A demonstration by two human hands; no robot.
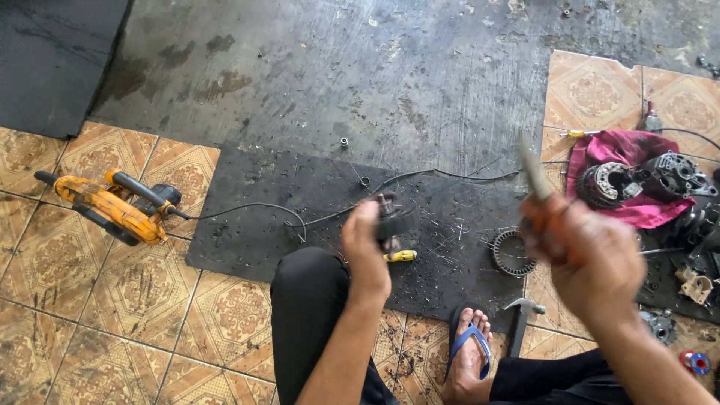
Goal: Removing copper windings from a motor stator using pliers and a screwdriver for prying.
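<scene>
My left hand [365, 251] grips a small dark round motor part [392, 222] with a short shaft, held up over a black rubber mat [255, 225]. My right hand [592, 255] is closed on a tool with an orange handle [541, 217] and a blurred metal blade [534, 171] pointing up. The two hands are apart, with the right one slightly higher. Under the left hand a small yellow-handled tool [401, 256] lies on the mat.
An orange power tool [112, 206] with a black cord lies on the tiled floor at left. A ring-shaped metal part [511, 253] and a hammer [521, 319] lie near my sandalled foot [469, 352]. A magenta cloth [626, 184] holds dismantled motor parts at right.
</scene>
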